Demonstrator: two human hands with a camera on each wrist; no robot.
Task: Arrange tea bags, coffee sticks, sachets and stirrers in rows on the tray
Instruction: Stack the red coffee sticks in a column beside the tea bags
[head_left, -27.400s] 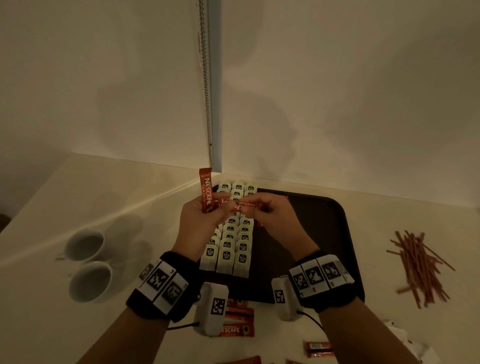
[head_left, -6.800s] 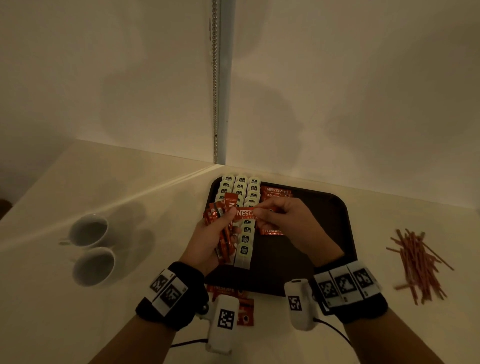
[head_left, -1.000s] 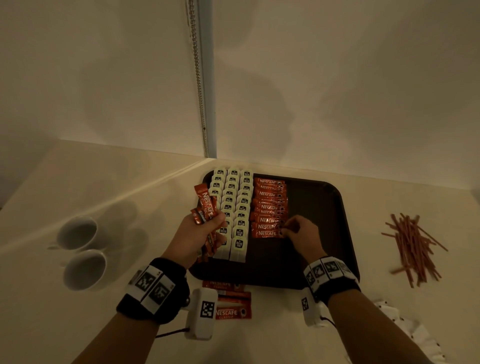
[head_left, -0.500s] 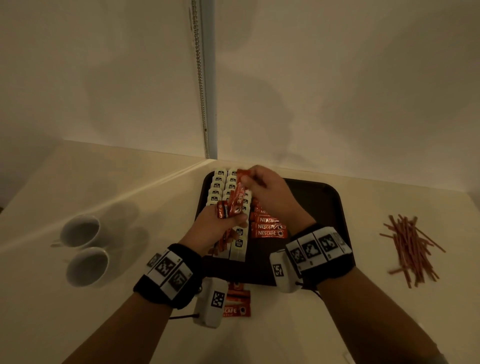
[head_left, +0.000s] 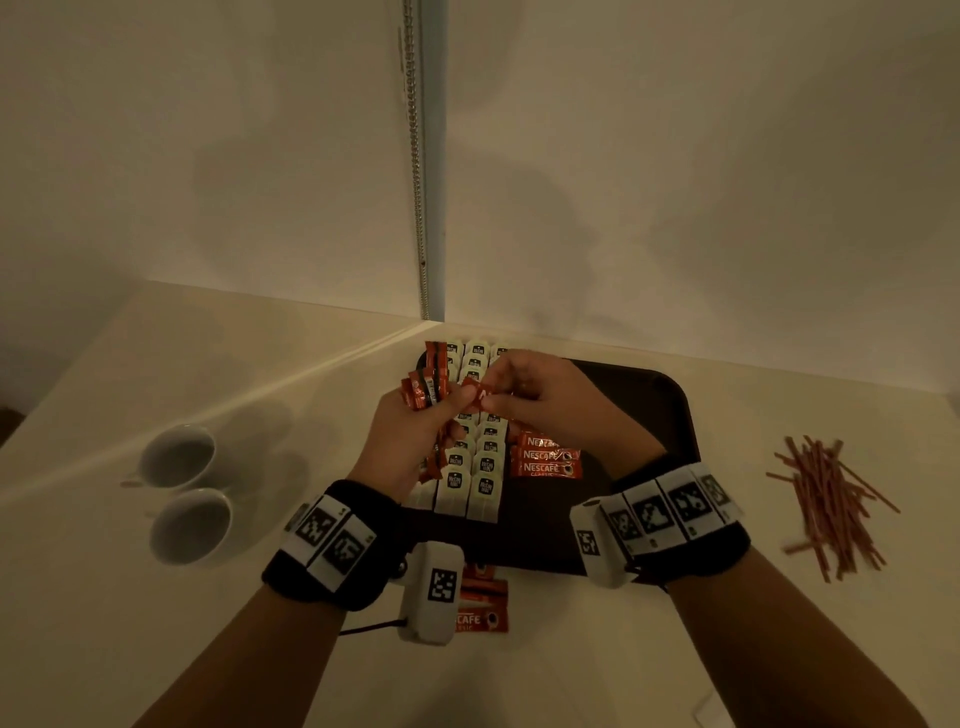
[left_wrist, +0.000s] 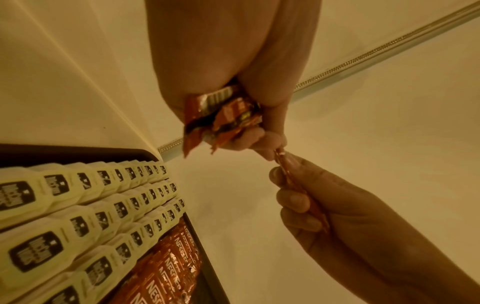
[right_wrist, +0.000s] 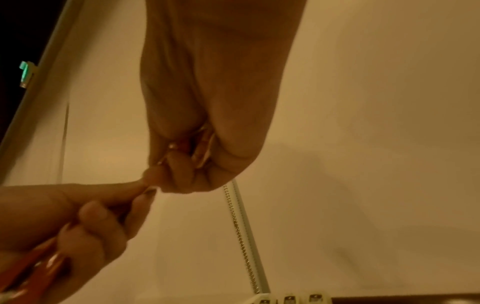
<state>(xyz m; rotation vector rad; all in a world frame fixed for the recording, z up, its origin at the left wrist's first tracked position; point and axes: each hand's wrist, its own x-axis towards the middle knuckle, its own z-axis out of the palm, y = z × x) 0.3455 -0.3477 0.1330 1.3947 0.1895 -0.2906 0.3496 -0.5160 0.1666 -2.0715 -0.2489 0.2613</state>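
Above the dark tray (head_left: 660, 410), my left hand (head_left: 415, 421) grips a bundle of red coffee sticks (head_left: 426, 384), also seen bunched in the fist (left_wrist: 223, 115). My right hand (head_left: 524, 387) pinches one red coffee stick (head_left: 480, 396) between both hands; the same stick (left_wrist: 293, 176) shows edge-on in the left wrist view. Three rows of white tea bags (head_left: 478, 467) fill the tray's left side, with a row of coffee sticks (head_left: 545, 456) beside them. The right wrist view shows my right hand (right_wrist: 166, 174) curled, meeting the left hand's fingers (right_wrist: 111, 197).
Two white cups (head_left: 182, 488) stand on the counter at the left. A heap of brown stirrers (head_left: 831, 499) lies to the right of the tray. Loose coffee sticks (head_left: 480, 603) lie on the counter in front of the tray. Walls meet in a corner behind.
A second ago my right hand was at the coffee row on the tray. It rose to the left hand's bundle and now pinches one stick drawn from it.
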